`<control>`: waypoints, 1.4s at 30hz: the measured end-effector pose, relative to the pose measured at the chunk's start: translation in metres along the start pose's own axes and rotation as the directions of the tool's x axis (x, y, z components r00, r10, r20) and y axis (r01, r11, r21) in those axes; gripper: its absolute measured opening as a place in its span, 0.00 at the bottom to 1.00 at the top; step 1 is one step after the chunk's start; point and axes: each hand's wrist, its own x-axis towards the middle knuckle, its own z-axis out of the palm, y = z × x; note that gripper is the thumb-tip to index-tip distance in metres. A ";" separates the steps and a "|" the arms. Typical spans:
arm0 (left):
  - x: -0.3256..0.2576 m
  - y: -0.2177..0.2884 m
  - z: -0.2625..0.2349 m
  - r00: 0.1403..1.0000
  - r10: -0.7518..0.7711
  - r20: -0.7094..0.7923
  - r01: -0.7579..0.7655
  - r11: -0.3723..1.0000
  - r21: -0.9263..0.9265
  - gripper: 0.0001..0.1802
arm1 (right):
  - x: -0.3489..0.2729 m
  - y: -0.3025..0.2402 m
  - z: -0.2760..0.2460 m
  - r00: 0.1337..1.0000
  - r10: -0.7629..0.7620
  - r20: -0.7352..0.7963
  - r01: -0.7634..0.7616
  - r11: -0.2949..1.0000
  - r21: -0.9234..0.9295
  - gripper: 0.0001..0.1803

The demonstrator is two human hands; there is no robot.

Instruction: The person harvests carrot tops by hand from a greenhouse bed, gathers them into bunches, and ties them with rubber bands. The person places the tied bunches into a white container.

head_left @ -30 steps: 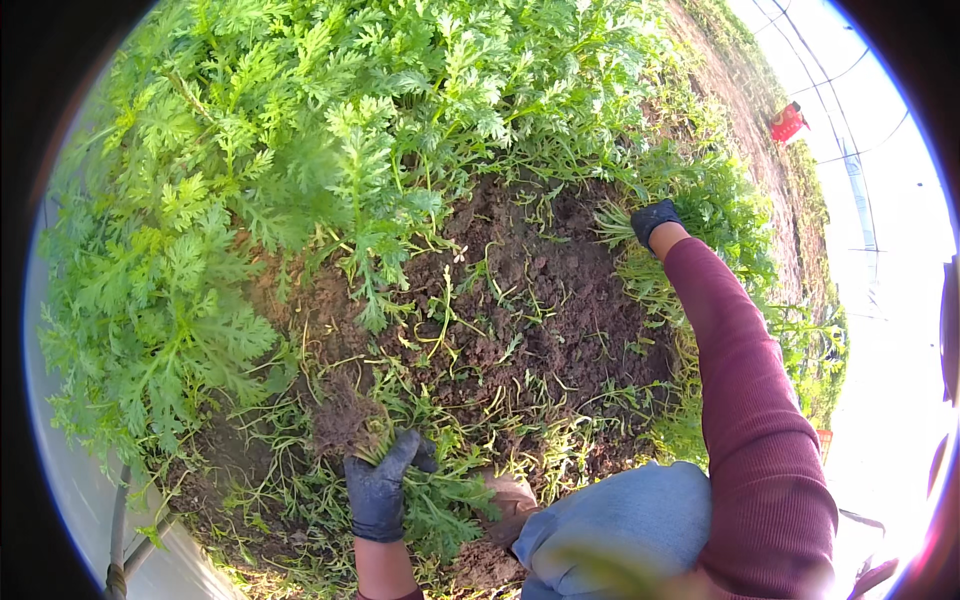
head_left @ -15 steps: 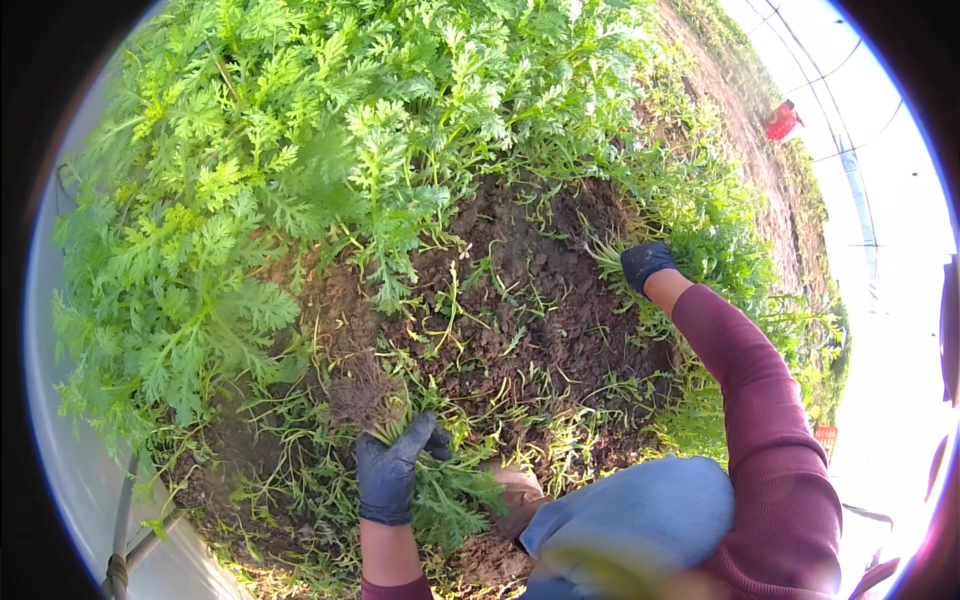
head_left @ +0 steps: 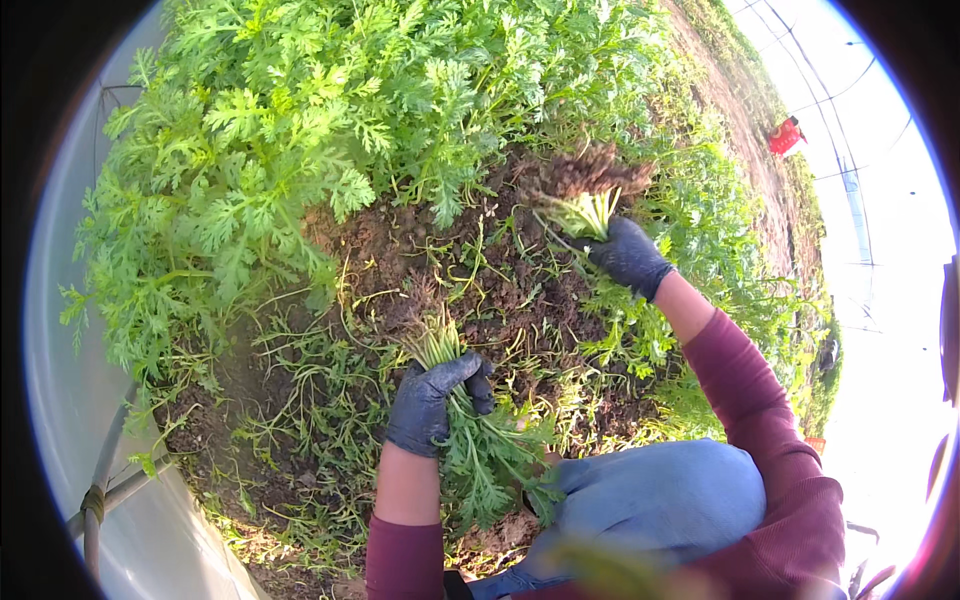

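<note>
My left hand (head_left: 437, 402), in a black glove, is closed round a bunch of chrysanthemum greens (head_left: 487, 468). Its pale stems and thin roots stick out past the thumb, and the lobed leaves hang toward my knee. Farther off to the right, my gloved right hand (head_left: 630, 256) grips a second bunch of chrysanthemum greens (head_left: 588, 213) by the stems. Dark soil clings to its roots, which point away from me and are smeared by motion. The leaves of this bunch hang below the hand, over the ground. The two bunches are apart.
Dense standing greens (head_left: 270, 140) fill the far and left side. Dark soil (head_left: 520, 285) strewn with loose stems lies between my hands. My bent knee (head_left: 660, 495) is close at the bottom. Plastic sheeting and a metal pipe (head_left: 108, 450) border the left; a red container (head_left: 786, 136) stands far right.
My right hand has moved up and to the left, bringing its bunch clear of the ground with soil on the roots. My left hand has shifted up and right with its bunch.
</note>
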 end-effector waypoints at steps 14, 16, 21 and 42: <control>-0.006 -0.032 0.017 0.997 -0.062 0.043 0.069 0.980 -0.185 0.21 | -0.096 -0.038 0.053 0.815 -0.152 0.560 -0.466 0.404 0.787 0.19; -0.008 -0.036 0.024 0.999 -0.035 -0.012 0.031 0.974 -0.225 0.15 | -0.105 -0.049 0.058 0.782 -0.202 0.590 -0.478 0.414 0.775 0.21; -0.010 -0.040 0.020 0.998 -0.042 -0.055 0.031 0.983 -0.179 0.14 | -0.120 -0.063 0.067 0.814 -0.210 0.542 -0.360 0.549 0.754 0.24; -0.020 -0.031 -0.008 0.935 0.318 0.159 -0.148 0.753 -0.641 0.22 | -0.155 -0.171 0.036 0.749 -0.520 0.411 0.654 0.677 -0.337 0.37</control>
